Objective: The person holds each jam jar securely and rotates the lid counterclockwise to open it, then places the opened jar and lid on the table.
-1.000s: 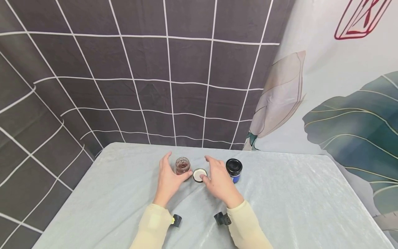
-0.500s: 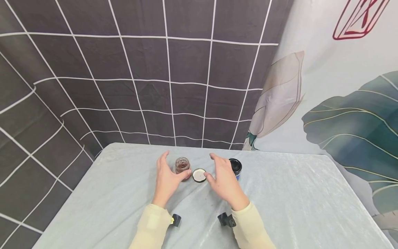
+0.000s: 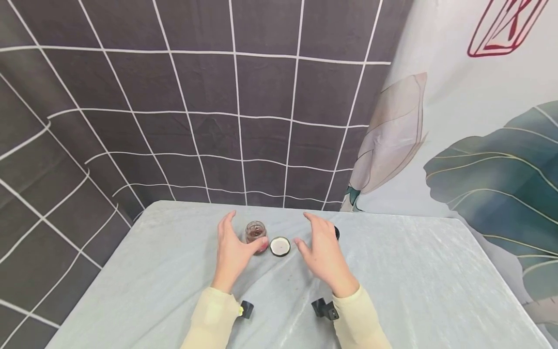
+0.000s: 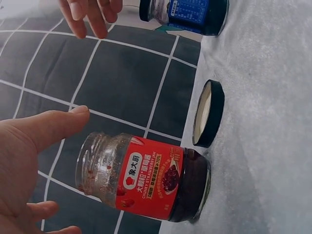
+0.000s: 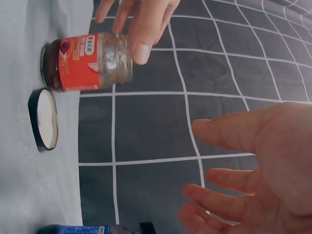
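Observation:
A lidless glass jam jar (image 3: pixel 255 230) with a red strawberry label (image 4: pixel 148 178) stands upright on the table. My left hand (image 3: pixel 231 256) is spread around its left and near sides; in the left wrist view thumb and fingers sit off the jar's neck without gripping it. Just right of the jar, its dark-rimmed lid (image 3: pixel 280 246) lies with the white inside facing up. My right hand (image 3: pixel 326 256), fingers parted and holding nothing, hovers right of the lid. Behind that hand a blue-labelled jar (image 4: pixel 189 13) with a dark lid is mostly hidden in the head view.
A pale grey cloth covers the table (image 3: pixel 414 281). Close behind its back edge hangs a dark curtain (image 3: pixel 209 135) with white grid lines, and a leaf-patterned one (image 3: pixel 392 140) hangs at the right.
My right hand has let go of the lid and moved right, covering more of the blue-labelled jar. My left hand has shifted slightly left; jar and lid stay put.

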A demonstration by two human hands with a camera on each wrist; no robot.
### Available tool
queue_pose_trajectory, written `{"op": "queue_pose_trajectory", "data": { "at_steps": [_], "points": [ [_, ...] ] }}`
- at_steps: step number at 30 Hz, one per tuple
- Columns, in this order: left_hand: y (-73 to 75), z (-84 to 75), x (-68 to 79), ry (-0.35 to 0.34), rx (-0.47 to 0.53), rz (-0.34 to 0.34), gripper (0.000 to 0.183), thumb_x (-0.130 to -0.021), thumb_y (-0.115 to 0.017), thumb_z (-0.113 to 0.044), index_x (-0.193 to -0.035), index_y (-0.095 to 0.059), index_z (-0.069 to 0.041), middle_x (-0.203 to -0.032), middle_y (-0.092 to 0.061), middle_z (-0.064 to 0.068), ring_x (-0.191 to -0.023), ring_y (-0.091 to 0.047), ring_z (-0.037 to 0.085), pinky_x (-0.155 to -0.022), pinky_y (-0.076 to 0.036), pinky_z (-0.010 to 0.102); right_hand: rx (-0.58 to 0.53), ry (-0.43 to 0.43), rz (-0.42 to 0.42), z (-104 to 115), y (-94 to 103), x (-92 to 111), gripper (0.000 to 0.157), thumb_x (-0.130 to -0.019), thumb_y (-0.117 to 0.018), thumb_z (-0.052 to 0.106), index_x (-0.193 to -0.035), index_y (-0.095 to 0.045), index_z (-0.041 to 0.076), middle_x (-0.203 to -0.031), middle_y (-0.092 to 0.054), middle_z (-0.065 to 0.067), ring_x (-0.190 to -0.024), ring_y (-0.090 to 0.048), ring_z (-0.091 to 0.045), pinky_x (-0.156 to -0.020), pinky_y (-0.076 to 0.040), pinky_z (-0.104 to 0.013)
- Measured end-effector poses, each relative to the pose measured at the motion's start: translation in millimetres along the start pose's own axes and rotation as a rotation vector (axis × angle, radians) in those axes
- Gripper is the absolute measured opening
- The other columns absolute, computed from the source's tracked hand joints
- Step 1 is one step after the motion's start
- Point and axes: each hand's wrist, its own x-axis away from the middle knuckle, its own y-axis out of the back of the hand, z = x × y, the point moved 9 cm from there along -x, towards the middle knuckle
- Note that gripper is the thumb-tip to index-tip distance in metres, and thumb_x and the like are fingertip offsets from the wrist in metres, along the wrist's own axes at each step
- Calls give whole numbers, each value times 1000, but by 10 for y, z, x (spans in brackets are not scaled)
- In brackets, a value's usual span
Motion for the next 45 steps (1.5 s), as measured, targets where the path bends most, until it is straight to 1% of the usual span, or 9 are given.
{"op": "queue_pose_trajectory", "data": {
  "at_steps": [9,18,26,36,45],
  "points": [
    [18,-33,24,-3,13,2,105,-68,-93,-31,-152,-34,-8,-157,-30,15,-143,-34,32,-116,-30,48,-2,5,-21,-80,103,-7,57,-86,-75,6,-134,-49,-11,-130,-57,-28,-123,-47,-48,-105,-35,-56],
    [19,-80,49,-19,21,9,103,-68,-93,-31,-151,-36,-8,-157,-29,14,-144,-32,32,-116,-29,48,1,-35,-6,-165,177,7,55,-88,-74,7,-134,-50,-10,-129,-57,-29,-122,-46,-49,-104,-37,-56],
    [32,-119,84,-23,24,19,102,-70,-92,-31,-152,-36,-9,-159,-28,12,-145,-32,32,-116,-29,48,11,-84,15,-268,220,23,58,-88,-74,10,-136,-49,-9,-132,-55,-29,-124,-43,-48,-105,-36,-55],
    [35,-205,93,-73,31,15,100,-70,-92,-30,-151,-38,-9,-158,-31,9,-144,-35,29,-115,-31,47,16,-90,17,-307,245,11,58,-89,-73,10,-137,-48,-9,-133,-54,-29,-124,-43,-48,-103,-38,-56],
    [5,-391,107,-139,49,24,96,-71,-91,-28,-149,-40,-6,-156,-33,14,-142,-36,31,-115,-32,49,16,-123,37,-392,252,11,60,-90,-73,12,-139,-46,-8,-135,-52,-30,-128,-40,-48,-106,-36,-56]
  ]
}}
